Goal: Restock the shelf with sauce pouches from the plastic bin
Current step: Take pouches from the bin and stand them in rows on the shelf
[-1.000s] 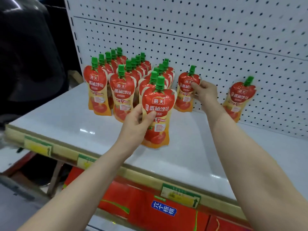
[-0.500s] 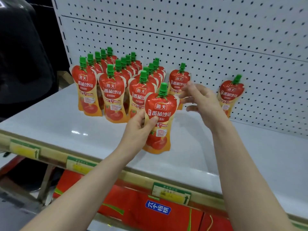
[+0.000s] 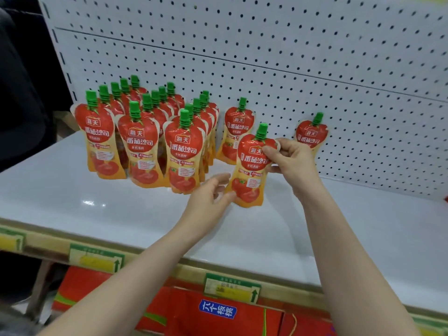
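Bright, even overhead light. Small glare spots on the glossy white shelf (image 3: 72, 209) at left. Soft, faint shadows. Slight blur throughout; wide-angle bending near edges; dim upper left.

A white perforated back panel (image 3: 291, 57) rises behind a glossy white shelf board (image 3: 121, 214), which catches soft glare. Its yellowish front rail (image 3: 157, 259) carries green-and-yellow price tags (image 3: 231, 288). Beneath sit red cartons (image 3: 184, 311); darkness fills the left edge.
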`<action>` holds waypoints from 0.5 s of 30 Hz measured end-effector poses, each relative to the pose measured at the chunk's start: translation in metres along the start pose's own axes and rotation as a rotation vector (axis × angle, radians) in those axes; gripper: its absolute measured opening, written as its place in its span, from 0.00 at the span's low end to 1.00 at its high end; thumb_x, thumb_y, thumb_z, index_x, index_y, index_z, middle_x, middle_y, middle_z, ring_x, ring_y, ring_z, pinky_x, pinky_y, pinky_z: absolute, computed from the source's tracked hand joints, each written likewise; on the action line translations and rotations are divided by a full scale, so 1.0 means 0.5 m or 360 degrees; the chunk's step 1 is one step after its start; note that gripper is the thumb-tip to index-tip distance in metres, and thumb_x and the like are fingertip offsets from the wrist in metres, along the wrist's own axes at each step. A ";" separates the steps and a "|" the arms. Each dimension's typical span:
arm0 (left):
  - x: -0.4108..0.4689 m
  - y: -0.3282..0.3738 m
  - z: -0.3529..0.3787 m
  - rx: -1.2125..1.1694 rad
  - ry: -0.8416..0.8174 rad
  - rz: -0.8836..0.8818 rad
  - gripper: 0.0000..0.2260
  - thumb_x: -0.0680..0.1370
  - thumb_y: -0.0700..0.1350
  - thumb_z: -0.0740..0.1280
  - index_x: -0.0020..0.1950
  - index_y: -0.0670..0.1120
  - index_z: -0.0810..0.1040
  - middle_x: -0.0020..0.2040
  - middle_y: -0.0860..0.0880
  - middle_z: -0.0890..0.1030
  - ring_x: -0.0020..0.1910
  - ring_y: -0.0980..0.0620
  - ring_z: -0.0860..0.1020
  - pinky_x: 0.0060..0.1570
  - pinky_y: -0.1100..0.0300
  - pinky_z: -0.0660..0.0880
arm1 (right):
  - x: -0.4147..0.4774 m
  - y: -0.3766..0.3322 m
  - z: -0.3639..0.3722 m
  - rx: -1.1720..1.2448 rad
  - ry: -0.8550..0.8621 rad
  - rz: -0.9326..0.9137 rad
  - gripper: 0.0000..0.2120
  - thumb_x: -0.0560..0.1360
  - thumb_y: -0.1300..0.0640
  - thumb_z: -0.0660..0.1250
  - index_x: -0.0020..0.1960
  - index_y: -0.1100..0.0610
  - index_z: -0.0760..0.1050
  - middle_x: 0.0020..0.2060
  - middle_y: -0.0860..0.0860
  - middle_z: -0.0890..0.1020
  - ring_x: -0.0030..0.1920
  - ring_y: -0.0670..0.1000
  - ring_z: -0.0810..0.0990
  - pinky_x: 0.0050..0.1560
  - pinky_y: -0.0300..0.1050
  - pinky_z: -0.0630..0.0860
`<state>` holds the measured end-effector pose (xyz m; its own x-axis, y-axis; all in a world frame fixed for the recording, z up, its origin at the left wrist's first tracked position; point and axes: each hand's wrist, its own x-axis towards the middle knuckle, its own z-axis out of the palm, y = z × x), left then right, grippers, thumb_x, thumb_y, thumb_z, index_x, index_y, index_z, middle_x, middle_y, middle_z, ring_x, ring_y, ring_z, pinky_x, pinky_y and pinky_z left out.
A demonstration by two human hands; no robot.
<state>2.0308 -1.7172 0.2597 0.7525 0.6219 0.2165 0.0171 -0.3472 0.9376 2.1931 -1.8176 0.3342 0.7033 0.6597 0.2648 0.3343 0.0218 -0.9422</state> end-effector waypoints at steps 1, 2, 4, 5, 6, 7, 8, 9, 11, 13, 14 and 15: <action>0.005 -0.004 0.007 0.0090 -0.0034 -0.0011 0.19 0.79 0.45 0.66 0.70 0.48 0.71 0.66 0.51 0.75 0.63 0.54 0.74 0.63 0.58 0.71 | 0.013 0.005 0.000 -0.0001 0.0036 0.0009 0.05 0.78 0.62 0.68 0.45 0.54 0.80 0.34 0.43 0.85 0.36 0.40 0.84 0.34 0.35 0.78; 0.014 -0.008 0.015 0.0165 -0.0067 -0.0025 0.20 0.79 0.45 0.65 0.71 0.47 0.69 0.67 0.50 0.74 0.65 0.52 0.73 0.63 0.58 0.70 | 0.026 0.011 0.001 -0.0007 0.0061 0.0010 0.05 0.78 0.62 0.67 0.45 0.55 0.80 0.34 0.43 0.85 0.35 0.41 0.84 0.34 0.35 0.79; 0.037 -0.015 0.028 0.0293 -0.0109 -0.0055 0.22 0.80 0.46 0.64 0.73 0.48 0.66 0.70 0.49 0.71 0.68 0.50 0.70 0.65 0.59 0.67 | 0.054 0.021 0.008 -0.0015 0.0073 -0.0004 0.04 0.79 0.62 0.67 0.47 0.59 0.80 0.37 0.47 0.85 0.36 0.42 0.84 0.36 0.37 0.80; 0.050 -0.018 0.034 0.0344 -0.0127 -0.0079 0.23 0.80 0.47 0.63 0.75 0.48 0.64 0.72 0.49 0.69 0.70 0.49 0.69 0.67 0.57 0.67 | 0.068 0.025 0.014 -0.0024 0.0070 -0.0009 0.04 0.79 0.62 0.67 0.48 0.60 0.80 0.38 0.48 0.85 0.37 0.42 0.84 0.37 0.37 0.81; 0.066 -0.024 0.038 0.0381 -0.0141 -0.0118 0.24 0.80 0.48 0.63 0.76 0.49 0.62 0.74 0.49 0.67 0.72 0.49 0.67 0.69 0.54 0.66 | 0.082 0.029 0.021 -0.0035 0.0072 -0.0007 0.04 0.79 0.61 0.67 0.48 0.59 0.80 0.39 0.48 0.85 0.37 0.41 0.84 0.39 0.38 0.81; 0.082 -0.028 0.042 0.0415 -0.0152 -0.0160 0.26 0.81 0.49 0.62 0.77 0.49 0.59 0.75 0.49 0.65 0.73 0.49 0.65 0.70 0.52 0.65 | 0.095 0.032 0.028 -0.0037 0.0078 0.0003 0.04 0.79 0.61 0.67 0.47 0.57 0.80 0.39 0.48 0.84 0.37 0.41 0.84 0.39 0.38 0.82; 0.098 -0.032 0.047 0.0448 -0.0156 -0.0202 0.26 0.81 0.50 0.61 0.78 0.49 0.58 0.76 0.50 0.63 0.74 0.48 0.64 0.71 0.51 0.64 | 0.108 0.034 0.035 -0.0042 0.0083 0.0006 0.05 0.79 0.61 0.67 0.45 0.55 0.80 0.38 0.48 0.84 0.37 0.42 0.83 0.40 0.39 0.82; 0.113 -0.035 0.051 0.0486 -0.0153 -0.0242 0.27 0.81 0.50 0.61 0.78 0.49 0.56 0.77 0.50 0.61 0.74 0.49 0.63 0.71 0.51 0.64 | 0.120 0.037 0.041 -0.0046 0.0081 -0.0002 0.06 0.79 0.61 0.67 0.44 0.54 0.80 0.38 0.48 0.84 0.37 0.43 0.83 0.41 0.40 0.83; 0.138 -0.041 0.059 0.0546 -0.0132 -0.0298 0.27 0.81 0.50 0.60 0.78 0.49 0.54 0.78 0.50 0.59 0.75 0.49 0.62 0.72 0.51 0.63 | 0.144 0.047 0.051 -0.0049 0.0058 -0.0043 0.07 0.79 0.60 0.67 0.43 0.53 0.80 0.38 0.49 0.84 0.38 0.44 0.82 0.41 0.41 0.83; 0.156 -0.048 0.065 0.0560 -0.0100 -0.0301 0.27 0.81 0.50 0.60 0.78 0.49 0.54 0.78 0.50 0.59 0.75 0.48 0.62 0.72 0.52 0.63 | 0.165 0.055 0.060 -0.0046 0.0045 -0.0065 0.05 0.79 0.60 0.67 0.45 0.55 0.80 0.39 0.49 0.84 0.39 0.45 0.83 0.41 0.42 0.83; 0.163 -0.053 0.067 0.0552 -0.0084 -0.0300 0.27 0.82 0.49 0.60 0.78 0.48 0.54 0.78 0.50 0.59 0.75 0.48 0.61 0.72 0.52 0.63 | 0.174 0.058 0.064 -0.0041 0.0044 -0.0066 0.04 0.79 0.60 0.67 0.47 0.56 0.80 0.40 0.50 0.85 0.40 0.46 0.83 0.42 0.43 0.83; 0.168 -0.055 0.068 0.0541 -0.0069 -0.0294 0.27 0.82 0.49 0.60 0.78 0.48 0.54 0.78 0.50 0.59 0.75 0.48 0.61 0.72 0.52 0.63 | 0.182 0.061 0.068 -0.0030 0.0046 -0.0063 0.04 0.79 0.60 0.67 0.48 0.57 0.80 0.41 0.50 0.85 0.41 0.46 0.83 0.43 0.44 0.83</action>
<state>2.1160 -1.6795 0.2426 0.7432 0.6682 0.0338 0.3670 -0.4494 0.8145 2.2461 -1.7315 0.3228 0.7072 0.6365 0.3078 0.3739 0.0328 -0.9269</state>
